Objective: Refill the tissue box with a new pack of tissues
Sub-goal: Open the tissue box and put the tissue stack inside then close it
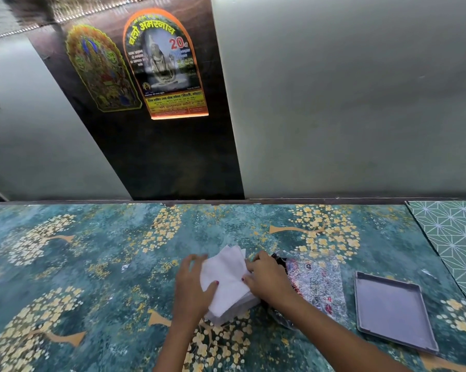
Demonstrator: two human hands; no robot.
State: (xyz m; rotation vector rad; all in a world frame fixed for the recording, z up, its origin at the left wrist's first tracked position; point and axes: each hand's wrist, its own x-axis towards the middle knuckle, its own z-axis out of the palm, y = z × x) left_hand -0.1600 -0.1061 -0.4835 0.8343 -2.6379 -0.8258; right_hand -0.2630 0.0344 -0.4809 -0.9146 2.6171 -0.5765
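Observation:
A stack of white tissues (227, 280) sits in the middle of the teal patterned table, its top sheets slightly fanned. My left hand (192, 287) holds the stack's left side with the thumb on top. From the right, my right hand (266, 277) presses its fingers on the top sheets. Just right of the stack lies the clear plastic tissue wrapper (317, 283), crumpled and empty-looking. A flat grey rectangular lid or tray (393, 310) lies further right. Whether a box stands under the stack is hidden by the tissues.
The table (92, 264) runs along a grey wall with a dark panel bearing two posters (164, 65). A green geometric-patterned surface (457, 237) adjoins the table at the far right.

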